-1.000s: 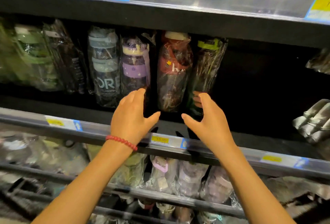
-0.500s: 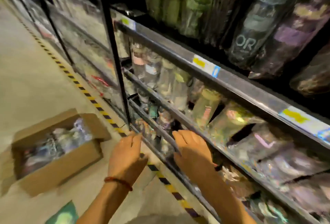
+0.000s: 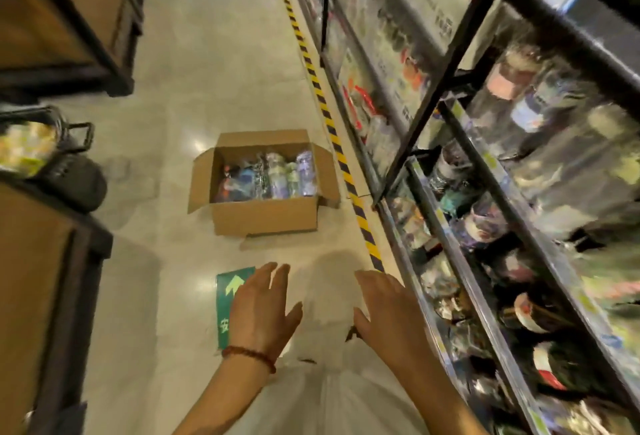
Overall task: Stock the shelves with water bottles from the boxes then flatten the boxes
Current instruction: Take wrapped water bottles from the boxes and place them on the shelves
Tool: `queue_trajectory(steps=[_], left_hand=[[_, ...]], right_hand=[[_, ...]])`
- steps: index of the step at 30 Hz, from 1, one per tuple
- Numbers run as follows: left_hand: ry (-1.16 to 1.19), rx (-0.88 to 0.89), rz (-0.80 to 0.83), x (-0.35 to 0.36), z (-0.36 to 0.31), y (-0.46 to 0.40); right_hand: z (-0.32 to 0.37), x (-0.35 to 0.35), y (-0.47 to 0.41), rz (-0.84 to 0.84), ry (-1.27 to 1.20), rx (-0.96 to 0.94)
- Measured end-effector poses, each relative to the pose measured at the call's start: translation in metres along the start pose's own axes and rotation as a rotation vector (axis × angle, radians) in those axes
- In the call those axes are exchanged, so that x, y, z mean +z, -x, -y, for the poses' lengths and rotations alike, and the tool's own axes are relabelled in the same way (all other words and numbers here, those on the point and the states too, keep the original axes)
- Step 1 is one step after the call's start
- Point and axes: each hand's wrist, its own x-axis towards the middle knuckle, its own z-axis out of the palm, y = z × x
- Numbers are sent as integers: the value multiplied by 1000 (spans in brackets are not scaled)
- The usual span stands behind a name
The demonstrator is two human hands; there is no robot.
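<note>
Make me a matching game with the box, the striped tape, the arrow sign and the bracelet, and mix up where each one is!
Things:
1. cardboard box
2. yellow-and-black striped tape
3. green arrow sign
4. red bead bracelet

Places or states:
A. around the wrist of the left hand
B. flat on the floor, partly hidden behind the left hand
C. open on the floor, wrapped bottles inside
D. running along the floor at the foot of the shelves

Pairs: 1-C, 2-D, 3-B, 4-A
</note>
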Motion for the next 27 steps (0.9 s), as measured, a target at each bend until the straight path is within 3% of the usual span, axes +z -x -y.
queue_trajectory(steps=[7,16,23,27], left_hand=[[-2,-93,6,2,43,-53],[10,-119,-64,-26,61,-191],[116,-397,-30,-47,100,-253],[131,-406,39,-47,139,-275]], right_hand=[[4,14,-76,40,-1,-98],[-5,7,-236,92,-34,-193],[13,8,-330,215,12,-302],[41,30,-373,331,8,-335]])
